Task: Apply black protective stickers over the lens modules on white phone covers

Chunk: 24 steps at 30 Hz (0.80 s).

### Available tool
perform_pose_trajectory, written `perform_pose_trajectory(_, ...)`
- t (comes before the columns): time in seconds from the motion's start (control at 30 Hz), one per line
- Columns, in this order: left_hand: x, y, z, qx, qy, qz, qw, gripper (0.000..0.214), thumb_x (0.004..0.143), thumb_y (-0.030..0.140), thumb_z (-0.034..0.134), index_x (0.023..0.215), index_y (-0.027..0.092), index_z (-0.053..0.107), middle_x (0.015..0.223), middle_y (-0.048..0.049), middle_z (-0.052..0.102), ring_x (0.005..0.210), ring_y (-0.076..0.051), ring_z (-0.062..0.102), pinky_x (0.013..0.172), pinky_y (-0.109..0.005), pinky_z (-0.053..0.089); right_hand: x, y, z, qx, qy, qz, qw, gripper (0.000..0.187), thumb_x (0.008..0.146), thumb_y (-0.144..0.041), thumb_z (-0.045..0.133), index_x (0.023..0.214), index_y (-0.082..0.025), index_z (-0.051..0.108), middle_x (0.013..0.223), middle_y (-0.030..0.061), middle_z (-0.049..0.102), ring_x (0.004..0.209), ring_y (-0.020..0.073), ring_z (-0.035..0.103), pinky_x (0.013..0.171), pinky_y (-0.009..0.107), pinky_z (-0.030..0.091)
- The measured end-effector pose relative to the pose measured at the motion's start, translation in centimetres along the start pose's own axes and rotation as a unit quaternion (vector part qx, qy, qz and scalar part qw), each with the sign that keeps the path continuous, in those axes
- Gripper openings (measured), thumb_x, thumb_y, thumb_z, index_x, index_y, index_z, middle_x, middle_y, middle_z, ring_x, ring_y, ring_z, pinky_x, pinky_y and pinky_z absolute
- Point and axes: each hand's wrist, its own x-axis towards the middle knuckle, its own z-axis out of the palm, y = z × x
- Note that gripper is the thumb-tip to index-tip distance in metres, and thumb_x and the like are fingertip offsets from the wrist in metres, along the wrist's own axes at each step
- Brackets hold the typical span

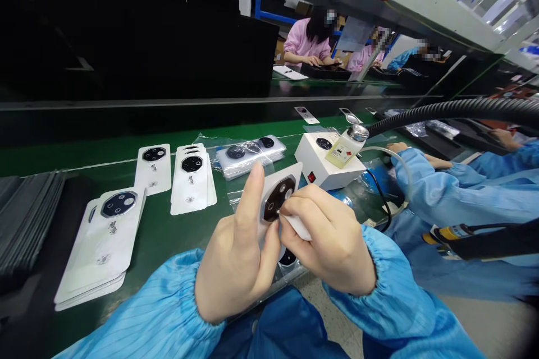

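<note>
Apparently midway, the left fingers point(252, 193) pinch a white, dark-lensed panel point(275, 201); the right fingers point(314, 212) pinch white, cloth-like material point(297, 228) against it. Whether matching panels point(107, 235) left of them are done is unclear.

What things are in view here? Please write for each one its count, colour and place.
held panel: one, white with dark patch, left hand
small piece, perhaps a wipe: one, white, right hand
loose panels: three groups, exact count unclear, white with dark patches, left on bench
wrapped panels: count unclear, white and black, beyond hands
far panels: at least three, white and dark, bench's far side
box: one, white, right of wrapped panels
bottle: one, clear with yellowish liquid, at box
dark sheets: one stack, black, far left
hose: one, black, right
bench: one, green, under panels
co-workers: at least four, pink or blue clothing, opposite and right
left hand: one, blue sleeve, centre
right hand: one, blue sleeve, right of left hand
</note>
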Motion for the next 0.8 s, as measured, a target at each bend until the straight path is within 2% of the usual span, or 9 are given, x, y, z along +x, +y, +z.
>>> perform_pose_trajectory(0.23, -0.11, 0.18, 0.13, 0.006, 0.002, -0.006, 1.0, 0.089, 0.082, 0.009, 0.053, 0.145, 0.038, -0.003, 0.157, -0.0075, 0.007, 0.118, -0.037, 0.054, 0.085, -0.044, 0.055, 0.15, -0.17, -0.08, -0.033, -0.001, -0.002, 0.999, 0.012, 0.081, -0.006, 0.051, 0.073, -0.013, 0.055, 0.07, 0.0068, 0.059, 0.064, 0.0145, 0.054, 0.056, 0.027, 0.048)
perform_pose_trajectory(0.43, 0.0, 0.6, 0.03, -0.022, 0.004, -0.032, 0.999, 0.089, 0.083, 0.009, 0.052, 0.144, 0.041, -0.003, 0.157, -0.0056, 0.009, 0.096, -0.027, 0.067, 0.07, -0.032, 0.059, 0.15, -0.35, 0.0, -0.043, 0.016, -0.006, 0.999, 0.011, 0.082, -0.006, 0.051, 0.075, -0.013, 0.055, 0.069, 0.0057, 0.059, 0.064, 0.0141, 0.054, 0.055, 0.027, 0.048)
perform_pose_trajectory(0.63, -0.17, 0.8, 0.22, 0.0, 0.031, -0.052, 0.998, 0.08, 0.084, 0.015, 0.051, 0.145, 0.039, 0.005, 0.157, -0.0015, 0.011, 0.123, -0.037, 0.049, 0.083, -0.042, 0.056, 0.23, -0.33, -0.1, -0.032, 0.015, -0.014, 0.999, 0.01, 0.082, -0.007, 0.052, 0.075, -0.013, 0.055, 0.071, 0.0061, 0.059, 0.065, 0.0141, 0.054, 0.056, 0.027, 0.048)
perform_pose_trajectory(0.8, -0.23, 0.71, 0.3, -0.009, 0.021, -0.049, 0.999, 0.079, 0.085, 0.015, 0.051, 0.145, 0.037, 0.006, 0.155, -0.0034, 0.017, 0.118, -0.034, 0.054, 0.08, -0.039, 0.056, -0.03, -0.21, -0.12, -0.031, -0.004, -0.012, 0.999, 0.01, 0.081, -0.007, 0.052, 0.075, -0.014, 0.056, 0.072, 0.0056, 0.059, 0.064, 0.0136, 0.052, 0.055, 0.027, 0.048)
